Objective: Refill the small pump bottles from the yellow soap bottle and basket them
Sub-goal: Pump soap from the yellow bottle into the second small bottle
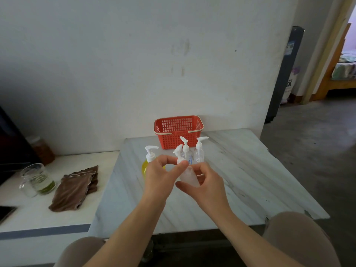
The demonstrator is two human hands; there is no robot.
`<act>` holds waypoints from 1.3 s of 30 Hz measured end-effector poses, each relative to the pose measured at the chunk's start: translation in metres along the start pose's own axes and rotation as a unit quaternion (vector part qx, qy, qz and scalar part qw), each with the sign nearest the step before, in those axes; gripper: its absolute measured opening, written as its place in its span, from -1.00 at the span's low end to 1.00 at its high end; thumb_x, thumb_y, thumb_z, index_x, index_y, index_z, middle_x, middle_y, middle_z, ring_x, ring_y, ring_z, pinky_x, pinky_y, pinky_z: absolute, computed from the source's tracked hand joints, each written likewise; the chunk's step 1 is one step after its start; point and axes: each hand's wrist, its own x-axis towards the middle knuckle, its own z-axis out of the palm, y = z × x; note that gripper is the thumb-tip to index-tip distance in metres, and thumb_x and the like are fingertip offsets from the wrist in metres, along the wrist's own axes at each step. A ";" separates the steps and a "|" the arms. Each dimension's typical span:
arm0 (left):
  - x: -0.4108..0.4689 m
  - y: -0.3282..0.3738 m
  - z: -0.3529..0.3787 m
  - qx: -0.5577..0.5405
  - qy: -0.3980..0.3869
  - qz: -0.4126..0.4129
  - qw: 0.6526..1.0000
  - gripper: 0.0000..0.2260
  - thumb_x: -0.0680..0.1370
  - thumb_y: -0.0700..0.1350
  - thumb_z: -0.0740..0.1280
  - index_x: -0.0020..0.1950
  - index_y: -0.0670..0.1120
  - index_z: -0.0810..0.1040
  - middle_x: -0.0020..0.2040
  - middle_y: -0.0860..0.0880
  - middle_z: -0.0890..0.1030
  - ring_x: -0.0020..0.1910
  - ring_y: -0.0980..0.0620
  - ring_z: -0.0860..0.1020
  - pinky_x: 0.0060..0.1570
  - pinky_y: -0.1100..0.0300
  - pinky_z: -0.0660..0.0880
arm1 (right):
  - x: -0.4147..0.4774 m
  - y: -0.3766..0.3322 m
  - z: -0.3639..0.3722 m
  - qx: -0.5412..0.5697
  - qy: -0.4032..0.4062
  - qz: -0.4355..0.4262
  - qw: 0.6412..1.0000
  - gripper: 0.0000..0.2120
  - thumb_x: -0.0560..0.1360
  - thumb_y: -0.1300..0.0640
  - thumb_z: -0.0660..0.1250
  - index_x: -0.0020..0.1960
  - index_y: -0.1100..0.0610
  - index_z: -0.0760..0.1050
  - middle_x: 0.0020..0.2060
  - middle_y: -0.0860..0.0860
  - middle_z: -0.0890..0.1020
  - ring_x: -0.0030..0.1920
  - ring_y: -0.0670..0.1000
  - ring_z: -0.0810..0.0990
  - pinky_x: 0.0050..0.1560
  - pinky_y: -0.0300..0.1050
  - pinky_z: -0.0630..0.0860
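Over the marble table, my right hand (207, 183) grips the body of a small clear pump bottle (189, 177), tilted toward me. My left hand (163, 173) pinches that bottle's white pump collar (178, 155) between thumb and fingers. Just behind them, two more small clear pump bottles (186, 152) (199, 155) stand upright. The yellow soap bottle (149, 160) with a white pump stands at the left, partly hidden by my left hand. A red plastic basket (178, 130) sits against the wall behind the bottles and looks empty.
A brown folded cloth (76, 187) and a glass pitcher (37, 180) with greenish liquid lie on the lower white counter at the left. A jar (43, 150) stands by the wall. The table's edge (289, 222) drops off at the right toward the floor.
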 end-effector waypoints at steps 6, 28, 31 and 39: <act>-0.002 -0.003 -0.002 0.044 0.002 0.040 0.998 -0.89 0.40 -0.06 0.48 -0.18 -0.04 0.58 -0.20 0.06 0.62 -0.08 0.09 0.60 0.00 0.08 0.56 | 0.002 0.007 0.000 0.001 -0.053 0.010 0.999 -0.63 0.32 -0.12 0.51 0.04 -0.11 0.47 -0.08 -0.21 0.62 -0.10 -0.17 0.63 -0.07 -0.31 0.56; 0.001 -0.003 0.018 -0.004 -0.017 0.037 0.999 -0.87 0.53 -0.05 0.35 -0.03 -0.06 0.64 -0.16 0.04 0.68 -0.19 0.12 0.65 -0.14 0.26 0.57 | 0.009 0.007 -0.003 -0.018 -0.005 -0.010 1.000 -0.61 0.32 -0.19 0.50 0.04 -0.09 0.46 -0.09 -0.21 0.61 -0.11 -0.14 0.62 -0.07 -0.20 0.58; 0.000 -0.004 0.017 -0.030 -0.033 0.029 0.999 -0.91 0.52 -0.09 0.36 -0.11 -0.05 0.65 -0.22 0.00 0.69 -0.20 0.08 0.66 -0.12 0.21 0.59 | 0.011 0.015 -0.003 0.004 -0.034 -0.013 0.999 -0.59 0.35 -0.15 0.49 0.11 -0.02 0.52 -0.05 -0.16 0.64 -0.10 -0.14 0.64 -0.05 -0.22 0.60; 0.002 -0.010 0.025 -0.081 -0.088 0.014 0.993 -0.87 0.54 -0.15 0.33 -0.08 -0.16 0.65 -0.17 -0.15 0.68 -0.18 -0.02 0.65 -0.11 0.17 0.57 | 0.022 0.033 -0.010 0.035 -0.105 -0.027 0.993 -0.72 0.41 -0.06 0.46 0.10 -0.15 0.54 -0.08 -0.22 0.67 -0.07 -0.18 0.65 -0.03 -0.28 0.58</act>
